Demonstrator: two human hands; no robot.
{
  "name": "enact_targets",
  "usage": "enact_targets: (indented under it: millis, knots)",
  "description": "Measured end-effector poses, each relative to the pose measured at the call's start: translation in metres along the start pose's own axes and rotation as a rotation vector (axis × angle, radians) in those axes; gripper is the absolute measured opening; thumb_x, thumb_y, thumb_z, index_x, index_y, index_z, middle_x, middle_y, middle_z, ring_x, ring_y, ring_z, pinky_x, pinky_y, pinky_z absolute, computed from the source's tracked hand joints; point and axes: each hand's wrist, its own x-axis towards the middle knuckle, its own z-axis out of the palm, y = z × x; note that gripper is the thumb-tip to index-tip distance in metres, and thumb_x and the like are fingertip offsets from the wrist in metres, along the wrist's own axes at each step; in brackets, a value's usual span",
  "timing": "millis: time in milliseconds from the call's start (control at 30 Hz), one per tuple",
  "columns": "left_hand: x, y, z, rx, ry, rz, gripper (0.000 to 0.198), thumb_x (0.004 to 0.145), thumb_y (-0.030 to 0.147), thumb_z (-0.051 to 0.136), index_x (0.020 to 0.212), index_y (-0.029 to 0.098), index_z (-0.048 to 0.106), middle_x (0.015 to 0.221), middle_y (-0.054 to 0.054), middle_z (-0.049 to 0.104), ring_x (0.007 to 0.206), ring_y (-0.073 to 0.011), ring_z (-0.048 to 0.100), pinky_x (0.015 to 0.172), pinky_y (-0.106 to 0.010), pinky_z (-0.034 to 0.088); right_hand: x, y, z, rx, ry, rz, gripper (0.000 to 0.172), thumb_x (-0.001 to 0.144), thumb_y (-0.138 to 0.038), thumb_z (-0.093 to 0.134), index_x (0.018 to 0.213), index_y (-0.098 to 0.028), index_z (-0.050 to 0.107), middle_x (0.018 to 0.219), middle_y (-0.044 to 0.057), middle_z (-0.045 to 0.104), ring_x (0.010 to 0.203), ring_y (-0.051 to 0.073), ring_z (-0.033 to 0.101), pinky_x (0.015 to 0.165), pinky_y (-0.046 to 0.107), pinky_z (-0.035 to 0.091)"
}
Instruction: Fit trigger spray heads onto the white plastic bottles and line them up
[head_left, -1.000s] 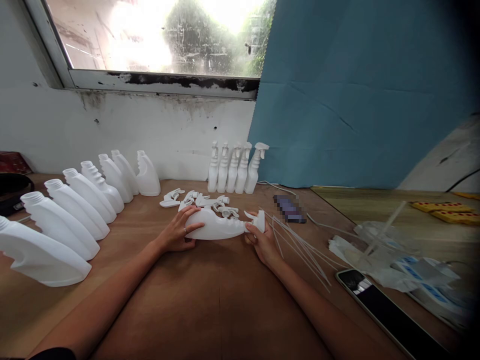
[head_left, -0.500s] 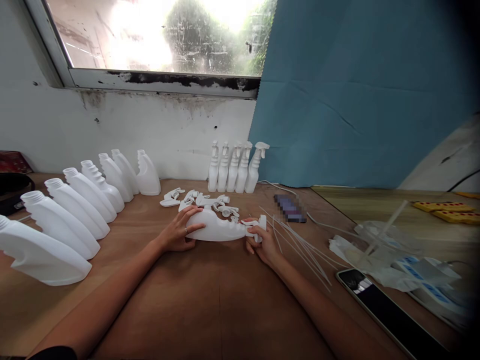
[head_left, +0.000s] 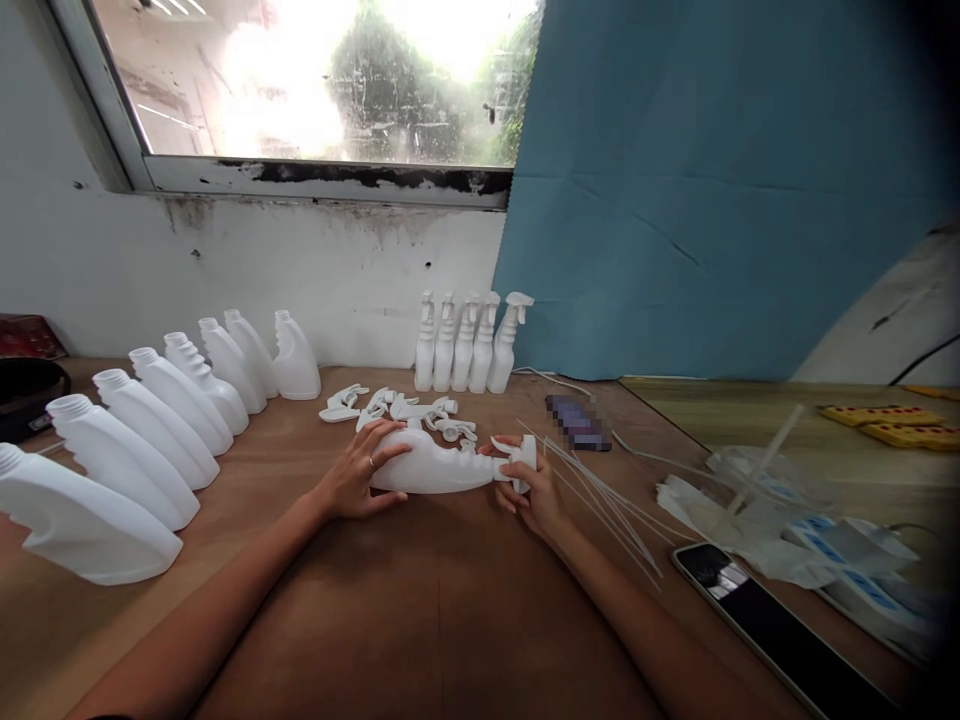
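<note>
A white plastic bottle (head_left: 435, 468) lies sideways in front of me, its base to the left and its neck to the right. My left hand (head_left: 365, 470), with a ring on one finger, is wrapped round the base end. At the neck, my right hand (head_left: 531, 490) grips a white trigger sprayer (head_left: 528, 462), which sits at the bottle's mouth; whether it is threaded on I cannot tell. Just behind the bottle lie several loose trigger sprayers (head_left: 424, 408). Thin white tubes (head_left: 600, 490) are spread on the table right of my right hand.
Several open bottles (head_left: 154, 440) stand in a row at the left. Several bottles with sprayers (head_left: 465, 350) stand against the wall. To the right are a phone (head_left: 772, 620), a pixelated dark object (head_left: 577, 422), a plastic cup with a straw (head_left: 757, 475) and a power strip (head_left: 855, 570).
My right hand has shifted slightly to the right and its fingers have changed position on the sprayer. The left hand still holds the bottle's base. The whole view has tipped slightly upward.
</note>
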Motion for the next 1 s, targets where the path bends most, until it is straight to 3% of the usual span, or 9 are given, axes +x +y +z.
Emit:
enact_targets:
  millis: [167,267,367,433,567,633,733,867,1000]
  knots:
    - [0.011,0.005,-0.011,-0.07,-0.054,-0.23,0.058,0.089,0.033,0.049,0.143,0.024,0.028,0.128,-0.012,0.052,0.12,-0.0288,0.044,0.104,-0.05,0.03,-0.006,-0.014,0.009,-0.084,-0.078,-0.04,0.037,0.067,-0.016,0.066,0.103,-0.02,0.061,0.09,0.004,0.066,0.034,-0.001,0.025,0.032,0.019,0.028]
    - [0.011,-0.003,-0.016,-0.232,-0.053,-0.326,0.048,0.089,0.036,0.05,0.135,0.023,0.043,0.128,-0.011,0.053,0.118,-0.0276,0.047,0.103,-0.044,0.035,-0.006,-0.021,0.013,-0.097,-0.14,-0.101,0.041,0.078,-0.032,0.061,0.118,-0.023,0.056,0.094,0.006,0.065,0.041,0.005,0.04,0.044,0.027,0.043]
    - [0.012,-0.02,-0.016,-0.421,0.228,-0.494,0.045,0.085,0.042,0.055,0.124,0.019,0.05,0.125,-0.011,0.055,0.114,-0.026,0.052,0.098,-0.04,0.04,-0.003,-0.018,0.012,-0.241,-0.118,-0.17,0.042,0.089,-0.045,0.043,0.125,-0.026,0.051,0.103,0.008,0.063,0.06,0.015,0.056,0.063,0.036,0.051]
    - [0.018,-0.035,-0.014,-0.548,0.439,-0.615,0.05,0.083,0.044,0.057,0.124,0.018,0.047,0.119,-0.011,0.058,0.106,-0.0243,0.057,0.091,-0.038,0.046,0.0,-0.01,0.008,-0.532,-0.11,-0.211,0.036,0.09,-0.043,0.043,0.118,-0.025,0.057,0.11,0.009,0.062,0.075,0.018,0.06,0.072,0.038,0.05]
    - [0.044,-0.073,-0.009,-0.506,0.665,-0.773,0.053,0.073,0.035,0.066,0.119,0.018,0.044,0.107,-0.008,0.061,0.09,-0.0183,0.064,0.08,-0.031,0.051,0.001,0.013,0.003,-1.187,-0.286,-0.344,0.022,0.086,-0.029,0.055,0.104,-0.022,0.065,0.119,0.009,0.058,0.109,0.026,0.052,0.096,0.045,0.04]
    - [0.061,-0.091,-0.005,-0.327,0.675,-0.848,0.054,0.07,0.028,0.067,0.119,0.018,0.045,0.103,-0.006,0.062,0.086,-0.017,0.064,0.077,-0.029,0.051,-0.001,0.023,0.004,-1.353,-0.317,-0.371,0.024,0.085,-0.024,0.056,0.107,-0.022,0.064,0.119,0.01,0.058,0.11,0.027,0.05,0.096,0.046,0.039]
    - [0.087,-0.117,0.007,-0.106,0.582,-0.925,0.05,0.07,0.025,0.065,0.117,0.016,0.05,0.097,-0.006,0.064,0.084,-0.0179,0.064,0.076,-0.028,0.05,-0.002,0.03,0.005,-1.424,-0.304,-0.397,0.025,0.084,-0.021,0.057,0.108,-0.02,0.064,0.115,0.011,0.058,0.106,0.026,0.05,0.092,0.043,0.042]
    - [0.114,-0.142,0.036,-0.057,0.516,-0.957,0.04,0.069,0.027,0.065,0.105,0.012,0.055,0.093,-0.008,0.063,0.086,-0.0207,0.061,0.079,-0.031,0.048,-0.002,0.026,0.003,-1.412,-0.339,-0.401,0.023,0.084,-0.017,0.056,0.106,-0.02,0.064,0.108,0.009,0.06,0.103,0.024,0.05,0.091,0.039,0.044]
    - [0.131,-0.156,0.067,-0.036,0.486,-0.985,0.043,0.067,0.027,0.069,0.102,0.008,0.053,0.098,-0.012,0.06,0.096,-0.0254,0.059,0.086,-0.037,0.045,-0.002,0.021,0.0,-1.374,-0.345,-0.375,0.022,0.085,-0.012,0.052,0.102,-0.019,0.063,0.099,0.007,0.06,0.098,0.021,0.051,0.088,0.036,0.045]
